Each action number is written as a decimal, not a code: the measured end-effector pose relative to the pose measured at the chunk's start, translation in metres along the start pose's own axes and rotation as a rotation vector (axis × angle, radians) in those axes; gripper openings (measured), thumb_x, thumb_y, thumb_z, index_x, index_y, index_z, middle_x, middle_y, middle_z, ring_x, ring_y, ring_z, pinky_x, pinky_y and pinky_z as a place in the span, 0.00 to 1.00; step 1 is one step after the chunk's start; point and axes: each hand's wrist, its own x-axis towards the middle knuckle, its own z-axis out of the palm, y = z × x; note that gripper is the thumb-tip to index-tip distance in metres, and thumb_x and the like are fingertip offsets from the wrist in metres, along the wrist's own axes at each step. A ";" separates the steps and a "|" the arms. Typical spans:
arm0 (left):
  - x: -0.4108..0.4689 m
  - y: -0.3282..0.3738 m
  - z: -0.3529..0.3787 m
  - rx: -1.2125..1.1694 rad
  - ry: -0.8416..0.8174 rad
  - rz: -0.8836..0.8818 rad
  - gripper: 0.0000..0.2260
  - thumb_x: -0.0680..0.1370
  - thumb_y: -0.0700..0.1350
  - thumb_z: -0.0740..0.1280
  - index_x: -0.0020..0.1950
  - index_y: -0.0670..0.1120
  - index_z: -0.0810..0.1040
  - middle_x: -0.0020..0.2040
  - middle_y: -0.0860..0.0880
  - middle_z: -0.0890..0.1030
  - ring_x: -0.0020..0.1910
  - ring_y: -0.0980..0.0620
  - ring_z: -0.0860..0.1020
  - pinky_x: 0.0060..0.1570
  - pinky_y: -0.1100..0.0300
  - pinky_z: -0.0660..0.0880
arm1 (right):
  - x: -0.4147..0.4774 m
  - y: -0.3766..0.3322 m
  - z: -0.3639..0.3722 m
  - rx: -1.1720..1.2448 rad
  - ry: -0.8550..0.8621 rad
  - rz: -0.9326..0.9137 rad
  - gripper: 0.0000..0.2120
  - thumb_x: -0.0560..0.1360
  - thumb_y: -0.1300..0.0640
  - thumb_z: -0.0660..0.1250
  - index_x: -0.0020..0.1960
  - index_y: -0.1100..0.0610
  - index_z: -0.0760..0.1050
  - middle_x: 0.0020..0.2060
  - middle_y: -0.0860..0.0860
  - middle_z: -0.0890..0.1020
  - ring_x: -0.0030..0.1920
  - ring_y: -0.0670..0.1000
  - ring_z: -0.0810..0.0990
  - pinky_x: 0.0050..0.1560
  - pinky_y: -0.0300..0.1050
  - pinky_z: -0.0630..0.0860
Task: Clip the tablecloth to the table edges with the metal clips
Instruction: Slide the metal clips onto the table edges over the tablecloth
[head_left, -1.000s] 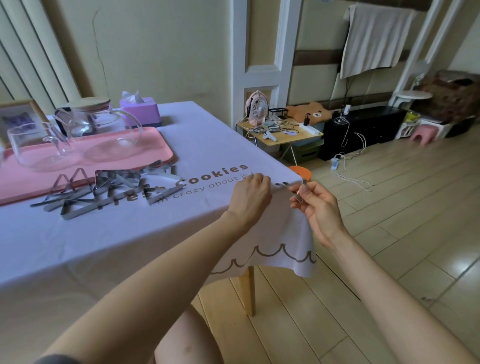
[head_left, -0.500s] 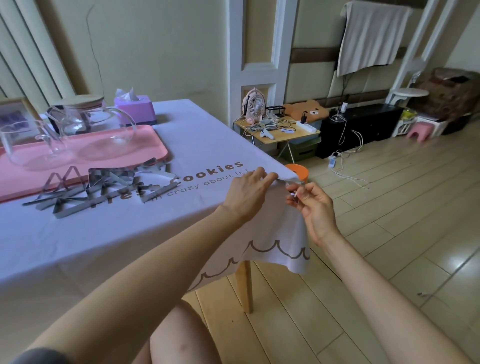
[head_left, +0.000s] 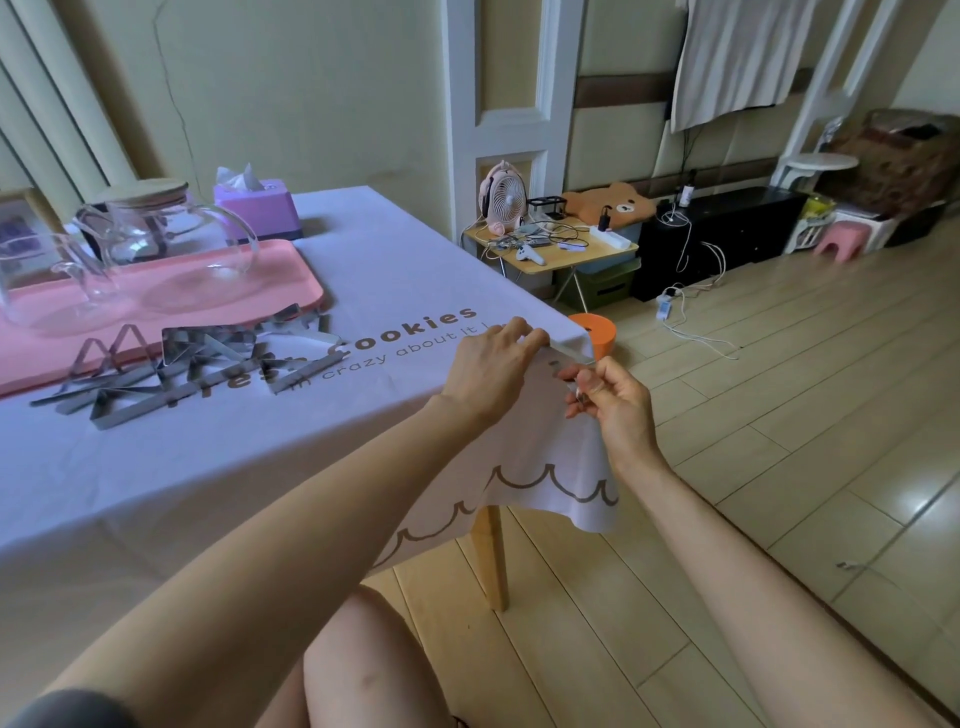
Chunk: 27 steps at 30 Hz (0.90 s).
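Observation:
A lilac tablecloth (head_left: 260, 457) with brown lettering and a scalloped hem covers the table. At the table's near right corner a metal clip (head_left: 570, 354) lies along the edge over the cloth. My left hand (head_left: 493, 371) presses on the cloth and pinches the clip's top strip at the corner. My right hand (head_left: 613, 402) is just off the corner, fingers closed on the clip's lower end against the hanging cloth. A pile of several spare metal clips (head_left: 197, 364) lies on the cloth to the left.
A pink tray (head_left: 291, 270) with two glass teapots (head_left: 166, 234) stands at the back left, a purple tissue box (head_left: 257, 208) behind it. An orange stool (head_left: 592, 332) stands just past the corner. A wooden table leg (head_left: 491, 556) is below. Open wood floor lies to the right.
The view has shifted a little. My right hand has dropped slightly lower beside the corner, and the clip's strip now lies along the table edge under my left fingertips.

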 end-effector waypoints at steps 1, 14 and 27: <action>0.000 0.001 0.000 0.006 0.000 -0.002 0.18 0.79 0.40 0.58 0.69 0.48 0.66 0.62 0.45 0.72 0.54 0.46 0.75 0.37 0.58 0.61 | 0.000 0.002 0.001 0.000 0.002 -0.006 0.08 0.79 0.65 0.59 0.42 0.64 0.73 0.45 0.56 0.81 0.33 0.46 0.75 0.34 0.35 0.76; 0.004 -0.004 0.001 -0.009 -0.007 -0.039 0.20 0.77 0.40 0.61 0.69 0.49 0.69 0.66 0.49 0.72 0.59 0.47 0.73 0.39 0.59 0.63 | 0.012 0.025 0.008 -0.014 0.002 -0.047 0.09 0.78 0.63 0.61 0.47 0.70 0.74 0.47 0.64 0.81 0.33 0.45 0.77 0.35 0.37 0.77; 0.002 -0.003 0.005 0.036 -0.039 -0.096 0.21 0.75 0.39 0.59 0.68 0.47 0.65 0.61 0.46 0.77 0.60 0.45 0.74 0.37 0.55 0.66 | 0.014 0.024 0.009 -0.019 -0.004 -0.050 0.09 0.79 0.63 0.60 0.41 0.59 0.75 0.44 0.57 0.82 0.32 0.50 0.73 0.31 0.41 0.75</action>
